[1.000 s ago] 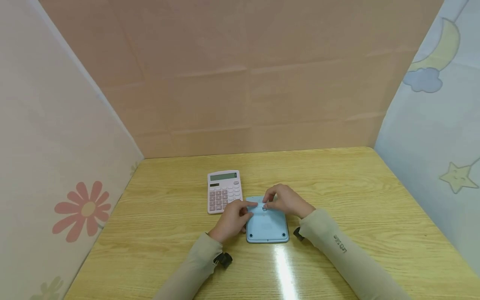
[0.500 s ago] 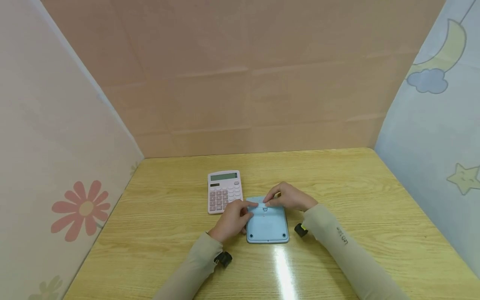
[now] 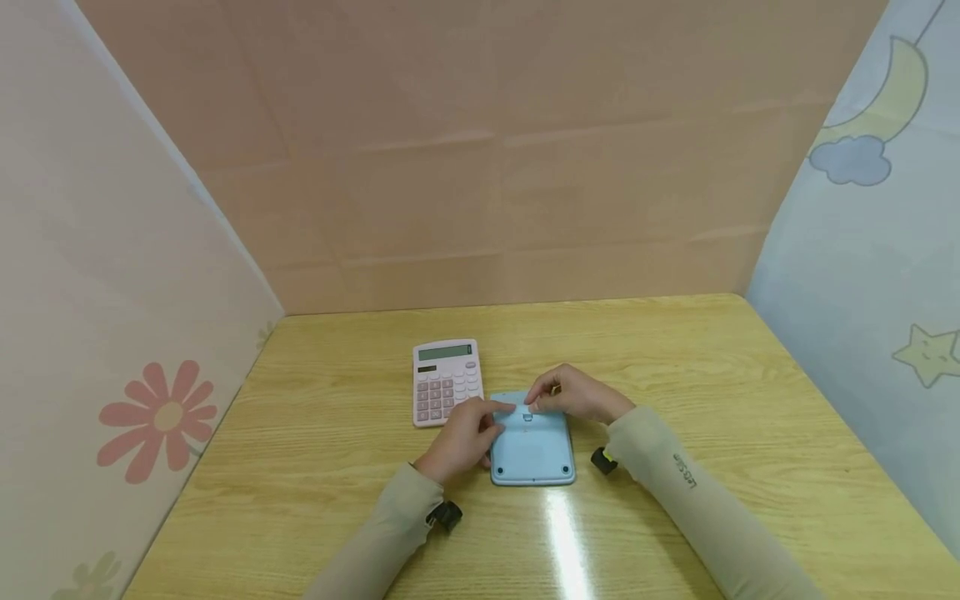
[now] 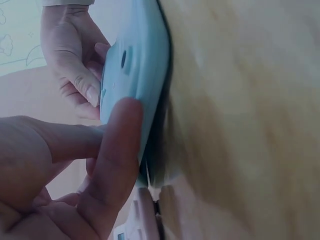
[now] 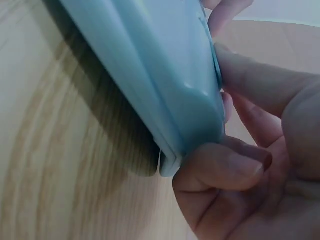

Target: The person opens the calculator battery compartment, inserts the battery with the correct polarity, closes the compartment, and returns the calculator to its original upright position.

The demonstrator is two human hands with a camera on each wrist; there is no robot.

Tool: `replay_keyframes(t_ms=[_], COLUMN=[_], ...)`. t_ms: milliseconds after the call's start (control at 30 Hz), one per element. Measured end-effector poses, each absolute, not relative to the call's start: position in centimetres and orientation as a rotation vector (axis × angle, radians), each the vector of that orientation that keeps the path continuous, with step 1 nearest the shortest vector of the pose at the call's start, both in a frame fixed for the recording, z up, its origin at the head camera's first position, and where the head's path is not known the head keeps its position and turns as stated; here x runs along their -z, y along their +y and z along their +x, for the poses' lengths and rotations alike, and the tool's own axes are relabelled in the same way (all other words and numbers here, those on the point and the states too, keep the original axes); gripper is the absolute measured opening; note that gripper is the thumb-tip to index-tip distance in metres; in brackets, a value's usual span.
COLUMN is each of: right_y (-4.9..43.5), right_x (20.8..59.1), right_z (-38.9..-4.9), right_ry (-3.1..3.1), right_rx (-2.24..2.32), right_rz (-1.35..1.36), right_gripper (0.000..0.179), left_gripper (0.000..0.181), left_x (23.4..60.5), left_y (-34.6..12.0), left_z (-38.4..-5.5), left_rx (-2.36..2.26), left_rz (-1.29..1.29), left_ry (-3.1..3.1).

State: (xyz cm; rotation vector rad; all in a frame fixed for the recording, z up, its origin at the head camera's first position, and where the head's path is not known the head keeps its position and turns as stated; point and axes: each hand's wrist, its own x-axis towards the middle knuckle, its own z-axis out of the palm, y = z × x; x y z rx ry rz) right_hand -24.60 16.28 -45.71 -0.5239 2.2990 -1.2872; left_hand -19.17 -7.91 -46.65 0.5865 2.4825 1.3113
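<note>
A light blue calculator lies face down on the table, its back with small dark feet facing up. My left hand holds its left edge, index finger stretched across the back and thumb against the side rim. At the far part of the back, my right hand brings thumb and index finger together at the battery cover, beside a small notch. From the right wrist, the thumb presses on the cover's edge, while other fingers curl at the calculator's corner. The fingertips partly hide the cover.
A pink calculator lies face up just left of the blue one, its lower corner behind the left hand. The wooden table is bounded by a tan back wall and printed side walls. Black wrist cameras hang under the sleeves.
My right thumb has shifted slightly off the notch, and the right wrist and sleeve have moved a little up and outward. The left hand and both calculators stay in place.
</note>
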Motion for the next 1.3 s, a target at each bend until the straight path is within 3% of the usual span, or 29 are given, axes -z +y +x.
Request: replay_keyframes(t_ms=[333,600,833,1133,1300], right_y=[17.0,16.3,15.8,15.6,15.6], right_x=[45.1,43.6,43.5,43.4,43.7], right_z=[-24.2,-23.2,-22.5,-21.5,-21.5], right_ry=[2.444,2.666,2.723,2.874,2.867], right_rx=[1.142,0.874,0.741,0.578,0.671], right_rz=[-0.686,-1.030,-1.011,-1.175,-1.000], right_gripper=[0.006,0.007,0.009,0.004,0.006], left_gripper=[0.036,0.038,0.038,0.041,0.039], left_x=[46.0,46.1,46.2,46.2,46.3], left_y=[-7.9,-7.8,-7.9,-7.9,-7.9], left_z=[-19.2,-19.4,-19.2,-19.0,-19.0], left_rx=[-1.277,-1.290,-1.299,-1.300,-1.290], left_rz=[0.586,0.573,0.557,0.557,0.548], left_ry=[2.450,2.444,2.436,2.441,2.449])
